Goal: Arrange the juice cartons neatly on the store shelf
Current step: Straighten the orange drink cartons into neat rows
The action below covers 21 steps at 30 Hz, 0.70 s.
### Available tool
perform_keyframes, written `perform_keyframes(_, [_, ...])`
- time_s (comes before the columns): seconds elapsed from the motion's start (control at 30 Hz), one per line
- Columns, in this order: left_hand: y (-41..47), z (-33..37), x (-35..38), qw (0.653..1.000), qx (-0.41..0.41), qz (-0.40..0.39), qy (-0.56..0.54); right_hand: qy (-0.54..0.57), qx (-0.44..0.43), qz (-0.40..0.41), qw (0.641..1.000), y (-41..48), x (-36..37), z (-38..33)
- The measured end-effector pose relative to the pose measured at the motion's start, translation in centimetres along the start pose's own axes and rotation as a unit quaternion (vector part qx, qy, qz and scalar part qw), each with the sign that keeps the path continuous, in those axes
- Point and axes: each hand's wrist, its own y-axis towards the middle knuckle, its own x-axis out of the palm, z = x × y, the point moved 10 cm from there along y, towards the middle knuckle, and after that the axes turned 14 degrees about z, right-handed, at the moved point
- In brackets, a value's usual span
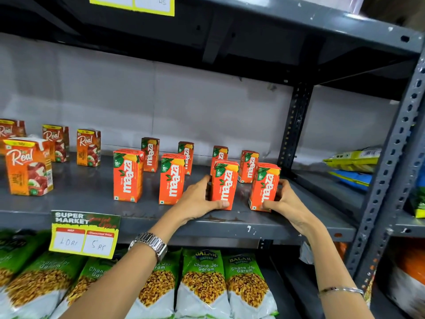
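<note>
My left hand (199, 199) is curled around the third front carton (224, 185), thumb lying across its lower front edge and fingers wrapped behind its left side, so the carton is clasped between them while it stands upright on the shelf (92, 199). My right hand (281, 199) closes on the fourth front carton (264, 187), thumb pressing low on its front corner and fingers hooked around its right side and back; that carton tilts slightly to the right. Both cartons sit near the front edge of the shelf, just beside each other with a narrow gap between them. To their left stand two more orange mango cartons (128, 175) in the same front row, spaced apart, and four more form a back row (150, 154) behind them, near the grey wall. Further left are the orange fruit drink cartons (28, 166), well apart from my hands. Both forearms reach up and forward from below, the left crossing diagonally from the lower left with a metal watch (149, 245) at the wrist, the right rising from the lower right with a thin bangle (340, 290). A yellow price tag (84, 234) hangs on the shelf edge, above green snack bags (202, 282) on the lower shelf.
</note>
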Motion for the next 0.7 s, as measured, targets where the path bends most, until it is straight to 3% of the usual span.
perform_keyframes(0.3, [-0.3, -0.2, -0.2, 0.999, 0.017, 0.027, 0.044, -0.022, -0.002, -0.013, 1.000, -0.8, 0.3, -0.5])
perform_keyframes(0.4, [-3.0, 1.8, -1.9, 0.992, 0.056, 0.112, -0.005, 0.041, -0.045, 0.104, 0.993, -2.7, -2.7, -1.2])
perform_keyframes(0.47, [-6.2, 3.0, -5.0, 0.978, 0.120, 0.164, -0.050, 0.088, -0.127, 0.243, 0.958, -5.5, -3.7, -3.6])
perform_keyframes(0.57, [-11.1, 5.5, -8.7, 0.953, 0.217, 0.206, -0.041, 0.180, -0.222, 0.408, 0.867, -11.1, -3.8, -5.5])
perform_keyframes(0.63, [-12.9, 4.0, -14.4, 0.931, 0.240, 0.274, -0.027, 0.236, -0.257, 0.412, 0.841, -13.4, 1.3, -7.7])
perform_keyframes(0.7, [-14.0, 1.4, -21.2, 0.901, 0.241, 0.359, -0.022, 0.273, -0.261, 0.348, 0.858, -14.5, 8.0, -10.6])
